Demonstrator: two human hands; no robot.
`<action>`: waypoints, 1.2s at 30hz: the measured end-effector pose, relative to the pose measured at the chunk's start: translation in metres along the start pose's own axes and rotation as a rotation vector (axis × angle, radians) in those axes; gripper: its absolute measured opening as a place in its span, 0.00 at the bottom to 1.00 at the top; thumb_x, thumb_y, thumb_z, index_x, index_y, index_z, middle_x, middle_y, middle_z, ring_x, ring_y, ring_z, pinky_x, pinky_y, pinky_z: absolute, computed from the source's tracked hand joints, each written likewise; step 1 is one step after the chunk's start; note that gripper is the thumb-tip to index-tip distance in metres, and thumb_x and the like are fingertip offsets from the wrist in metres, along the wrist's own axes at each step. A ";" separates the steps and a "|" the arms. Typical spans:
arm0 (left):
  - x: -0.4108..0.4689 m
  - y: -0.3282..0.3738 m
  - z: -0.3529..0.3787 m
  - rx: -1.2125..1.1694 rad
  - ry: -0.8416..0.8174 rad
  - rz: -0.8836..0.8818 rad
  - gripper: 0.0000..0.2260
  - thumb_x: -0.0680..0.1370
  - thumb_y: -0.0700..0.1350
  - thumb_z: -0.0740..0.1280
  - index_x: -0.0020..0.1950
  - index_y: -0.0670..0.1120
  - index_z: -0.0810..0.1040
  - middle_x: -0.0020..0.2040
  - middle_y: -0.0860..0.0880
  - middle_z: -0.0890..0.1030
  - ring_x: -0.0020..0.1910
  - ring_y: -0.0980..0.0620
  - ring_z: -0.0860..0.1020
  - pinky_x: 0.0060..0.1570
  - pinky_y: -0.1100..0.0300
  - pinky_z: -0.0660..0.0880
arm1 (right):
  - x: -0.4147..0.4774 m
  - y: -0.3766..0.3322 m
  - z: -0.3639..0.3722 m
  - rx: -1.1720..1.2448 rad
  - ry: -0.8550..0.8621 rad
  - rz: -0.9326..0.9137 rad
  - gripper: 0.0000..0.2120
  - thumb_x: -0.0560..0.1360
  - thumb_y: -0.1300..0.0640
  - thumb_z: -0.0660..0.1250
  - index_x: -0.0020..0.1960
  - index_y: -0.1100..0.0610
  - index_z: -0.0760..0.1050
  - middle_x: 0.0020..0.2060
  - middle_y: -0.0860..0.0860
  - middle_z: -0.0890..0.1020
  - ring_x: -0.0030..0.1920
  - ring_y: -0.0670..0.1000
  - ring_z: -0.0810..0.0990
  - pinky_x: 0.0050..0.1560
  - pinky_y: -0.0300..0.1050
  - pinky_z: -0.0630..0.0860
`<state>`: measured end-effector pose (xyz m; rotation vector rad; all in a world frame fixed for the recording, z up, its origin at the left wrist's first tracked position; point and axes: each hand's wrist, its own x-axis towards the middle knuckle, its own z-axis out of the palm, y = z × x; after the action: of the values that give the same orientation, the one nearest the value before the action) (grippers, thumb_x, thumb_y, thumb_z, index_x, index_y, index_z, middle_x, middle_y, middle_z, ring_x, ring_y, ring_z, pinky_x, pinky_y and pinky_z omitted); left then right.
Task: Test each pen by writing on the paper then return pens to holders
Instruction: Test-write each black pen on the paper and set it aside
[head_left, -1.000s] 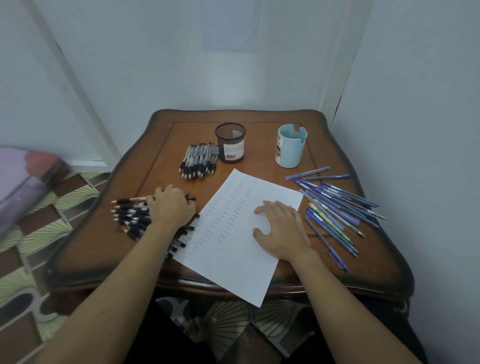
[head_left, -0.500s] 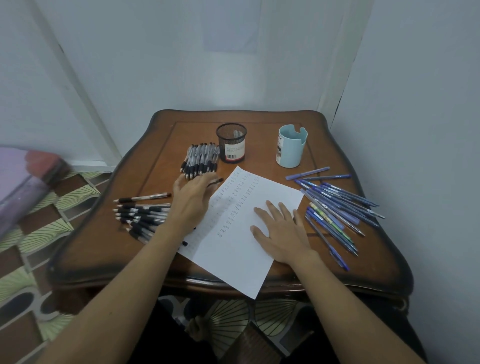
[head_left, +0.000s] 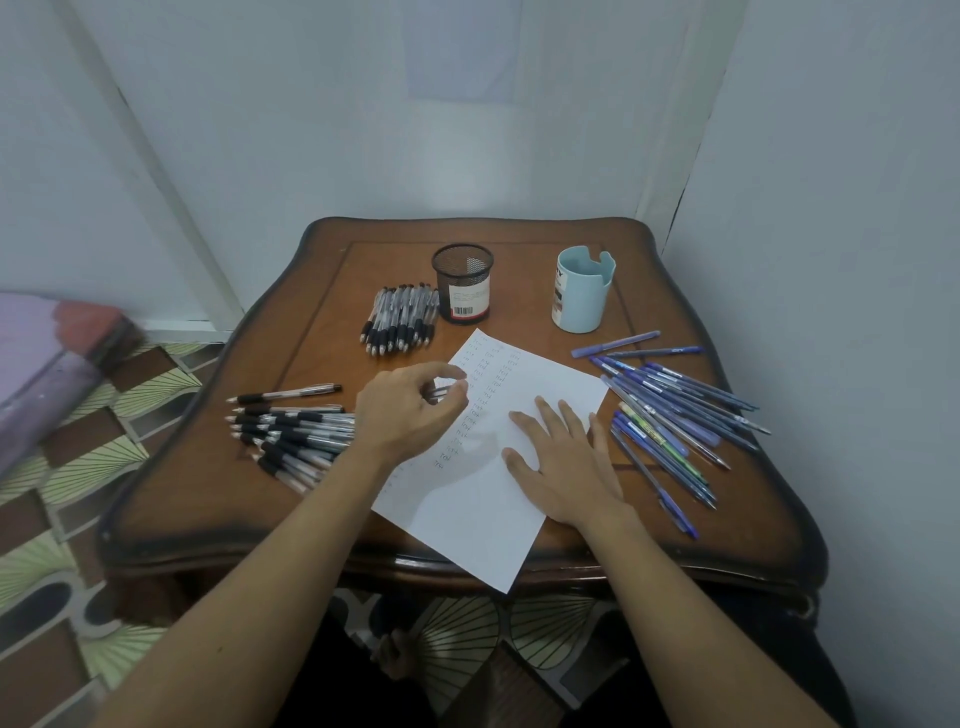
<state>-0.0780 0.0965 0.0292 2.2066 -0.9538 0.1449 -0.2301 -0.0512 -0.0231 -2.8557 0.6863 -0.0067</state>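
Observation:
A white sheet of paper (head_left: 488, 499) with columns of small handwritten marks lies on the brown table (head_left: 322, 291). My left hand (head_left: 410, 410) hovers over the sheet's left edge, fingers curled around a black pen (head_left: 439, 391) that is mostly hidden. My right hand (head_left: 563, 460) rests flat on the paper, fingers spread. Several black pens (head_left: 296, 431) lie in a pile at the left, and another group of black pens (head_left: 400, 325) lies beside the black mesh holder (head_left: 462, 283). Several blue pens (head_left: 675, 410) lie at the right near the light blue holder (head_left: 582, 288).
A single black pen (head_left: 285, 393) lies apart above the left pile. White walls close in behind and to the right of the table. A patterned tiled floor (head_left: 78, 467) and a purple bundle (head_left: 47, 364) show at the left.
My left hand left the left pile of black pens and moved right onto the paper's edge, now holding a pen. My right hand stayed flat on the sheet.

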 end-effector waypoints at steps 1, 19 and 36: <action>-0.001 0.002 -0.001 -0.061 -0.007 -0.003 0.21 0.76 0.65 0.59 0.56 0.56 0.84 0.41 0.59 0.83 0.39 0.57 0.79 0.37 0.62 0.75 | 0.000 0.000 -0.001 0.006 0.005 0.004 0.28 0.81 0.34 0.45 0.79 0.40 0.51 0.81 0.47 0.47 0.81 0.53 0.43 0.75 0.61 0.34; -0.023 -0.014 0.023 -0.592 -0.093 -0.232 0.13 0.82 0.51 0.66 0.47 0.42 0.82 0.43 0.46 0.84 0.42 0.45 0.84 0.47 0.48 0.82 | -0.002 -0.001 -0.002 0.077 0.038 0.021 0.24 0.83 0.40 0.49 0.78 0.41 0.55 0.81 0.46 0.51 0.80 0.52 0.47 0.77 0.59 0.39; -0.023 -0.027 0.031 -0.369 -0.004 -0.200 0.09 0.63 0.37 0.61 0.28 0.41 0.60 0.26 0.46 0.62 0.29 0.50 0.62 0.32 0.52 0.60 | -0.001 -0.002 -0.001 0.109 0.059 0.041 0.24 0.82 0.39 0.52 0.77 0.41 0.58 0.80 0.45 0.54 0.80 0.51 0.49 0.77 0.59 0.41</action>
<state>-0.0816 0.1029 -0.0171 1.9434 -0.6918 -0.1201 -0.2304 -0.0494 -0.0221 -2.7461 0.7323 -0.1192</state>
